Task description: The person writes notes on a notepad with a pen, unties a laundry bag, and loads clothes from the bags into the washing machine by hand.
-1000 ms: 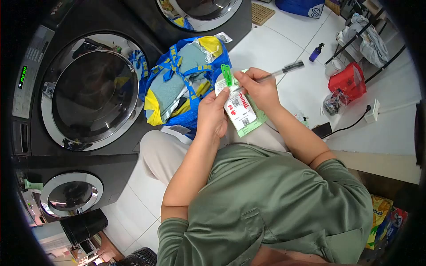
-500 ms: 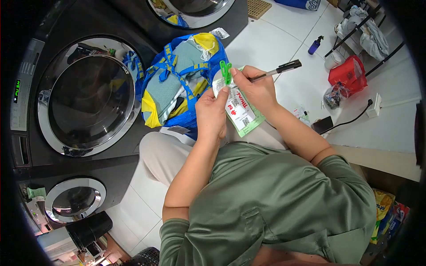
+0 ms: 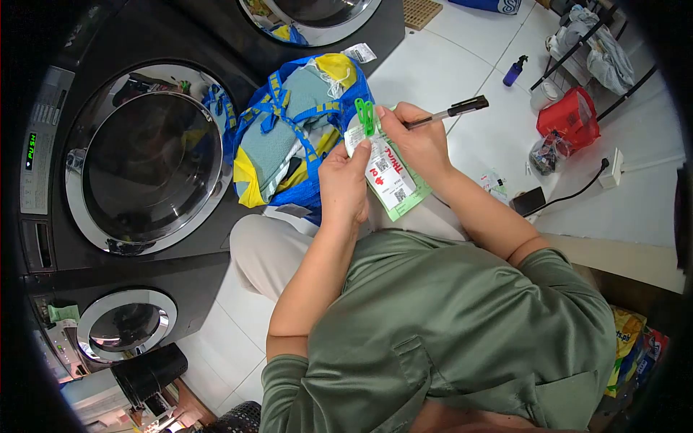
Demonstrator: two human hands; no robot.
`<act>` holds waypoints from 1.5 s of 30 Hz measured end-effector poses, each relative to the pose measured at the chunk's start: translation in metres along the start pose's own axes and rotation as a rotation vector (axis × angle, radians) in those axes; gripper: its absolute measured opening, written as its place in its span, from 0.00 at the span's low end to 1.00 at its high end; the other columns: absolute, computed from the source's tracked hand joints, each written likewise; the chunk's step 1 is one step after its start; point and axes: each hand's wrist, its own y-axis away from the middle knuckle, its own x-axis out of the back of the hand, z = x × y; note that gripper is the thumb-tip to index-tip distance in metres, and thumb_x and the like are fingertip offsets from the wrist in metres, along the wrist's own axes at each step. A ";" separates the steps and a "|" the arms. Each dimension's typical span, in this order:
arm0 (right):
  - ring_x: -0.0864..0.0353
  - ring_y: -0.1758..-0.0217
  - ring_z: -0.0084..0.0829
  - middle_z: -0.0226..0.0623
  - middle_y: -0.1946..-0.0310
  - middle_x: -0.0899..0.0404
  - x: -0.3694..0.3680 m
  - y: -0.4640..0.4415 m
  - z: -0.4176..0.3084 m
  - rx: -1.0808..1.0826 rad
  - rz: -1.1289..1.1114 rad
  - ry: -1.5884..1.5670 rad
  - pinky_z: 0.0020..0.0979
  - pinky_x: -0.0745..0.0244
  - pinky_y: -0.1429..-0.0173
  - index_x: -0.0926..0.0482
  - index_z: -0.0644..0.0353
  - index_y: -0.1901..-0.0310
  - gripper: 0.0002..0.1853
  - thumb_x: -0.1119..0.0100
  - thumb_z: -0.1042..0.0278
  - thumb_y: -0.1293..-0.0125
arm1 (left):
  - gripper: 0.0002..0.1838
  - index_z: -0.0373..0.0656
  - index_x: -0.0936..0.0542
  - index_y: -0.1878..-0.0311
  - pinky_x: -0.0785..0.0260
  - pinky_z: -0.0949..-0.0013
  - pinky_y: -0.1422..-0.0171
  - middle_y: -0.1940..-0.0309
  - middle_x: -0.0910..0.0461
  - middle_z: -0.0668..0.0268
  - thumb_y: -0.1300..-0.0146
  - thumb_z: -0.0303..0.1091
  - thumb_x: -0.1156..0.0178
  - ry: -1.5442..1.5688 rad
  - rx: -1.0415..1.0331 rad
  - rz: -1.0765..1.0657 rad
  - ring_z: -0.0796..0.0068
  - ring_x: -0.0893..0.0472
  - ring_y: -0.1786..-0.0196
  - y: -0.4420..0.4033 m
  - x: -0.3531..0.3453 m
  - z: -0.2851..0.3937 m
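In the head view, my left hand (image 3: 344, 180) pinches the left edge of a white receipt slip (image 3: 395, 193) with red handwriting and printed codes. Behind the slip lies a pale green sheet (image 3: 417, 189), its border showing along the right and bottom. A green clothespin (image 3: 365, 117) sits at the top of the papers, just above my left thumb. My right hand (image 3: 420, 143) is closed around a black-capped pen (image 3: 449, 113), which points out to the right. The right thumb and fingers also meet the upper right edge of the papers.
A blue and yellow bag (image 3: 307, 155) packed with laundry stands in front of me. Dark front-loading machines (image 3: 148, 166) line the left. On the right are a spray bottle (image 3: 515, 71), a red bag (image 3: 567, 123) and a black adapter (image 3: 528, 201) with its cable.
The view has shifted slightly. Both hands keep their hold on the papers and pen, with only a slight change in the right hand and clothespin.
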 end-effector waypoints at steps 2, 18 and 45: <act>0.45 0.79 0.11 0.20 0.85 0.37 0.001 -0.001 -0.005 -0.035 -0.020 -0.048 0.24 0.49 0.77 0.32 0.60 0.83 0.20 0.39 0.66 0.33 | 0.09 0.33 0.22 0.53 0.26 0.73 0.59 0.62 0.17 0.62 0.32 0.27 0.44 0.007 -0.002 -0.004 0.78 0.19 0.65 -0.001 0.000 0.001; 0.43 0.79 0.11 0.20 0.85 0.33 0.002 0.000 -0.001 -0.045 -0.055 -0.095 0.23 0.48 0.77 0.28 0.61 0.81 0.18 0.40 0.67 0.33 | 0.09 0.34 0.21 0.53 0.27 0.73 0.58 0.62 0.17 0.63 0.31 0.28 0.44 0.009 0.018 0.007 0.78 0.19 0.65 0.001 0.000 0.001; 0.24 0.63 0.19 0.33 0.64 0.19 0.076 -0.005 0.001 -0.165 -0.264 -0.094 0.19 0.30 0.58 0.21 0.65 0.54 0.11 0.40 0.69 0.35 | 0.11 0.33 0.21 0.56 0.26 0.74 0.63 0.67 0.17 0.64 0.35 0.32 0.40 -0.565 0.134 -0.313 0.79 0.19 0.69 -0.038 0.013 0.033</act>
